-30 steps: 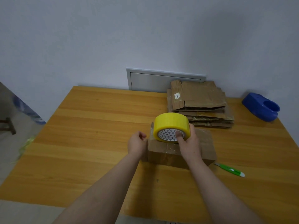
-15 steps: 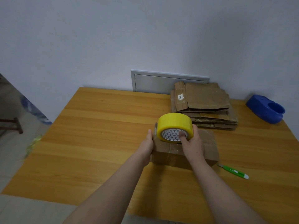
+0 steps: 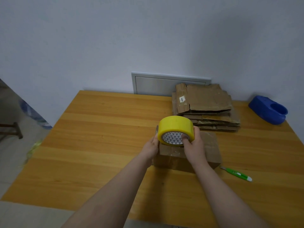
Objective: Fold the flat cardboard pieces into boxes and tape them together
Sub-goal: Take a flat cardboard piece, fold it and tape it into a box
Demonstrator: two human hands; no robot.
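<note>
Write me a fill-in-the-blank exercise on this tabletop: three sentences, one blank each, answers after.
1. The right hand grips a roll of tape that is ____ in colour.
2. The green-handled cutter lies on the table to the ____ of the cardboard box.
3. The plastic object at the table's far right corner is ____ in colour.

Missing words: yellow; right; blue.

Counter (image 3: 102, 129): wood-grain, smooth, satin sheen.
Tape roll (image 3: 175, 127): glossy yellow plastic film, printed paper core.
Box (image 3: 210, 150): matt brown cardboard, glossy clear tape strips.
Flat stack (image 3: 205, 102): creased, rough corrugated cardboard.
Blue dispenser (image 3: 268, 111): smooth plastic.
</note>
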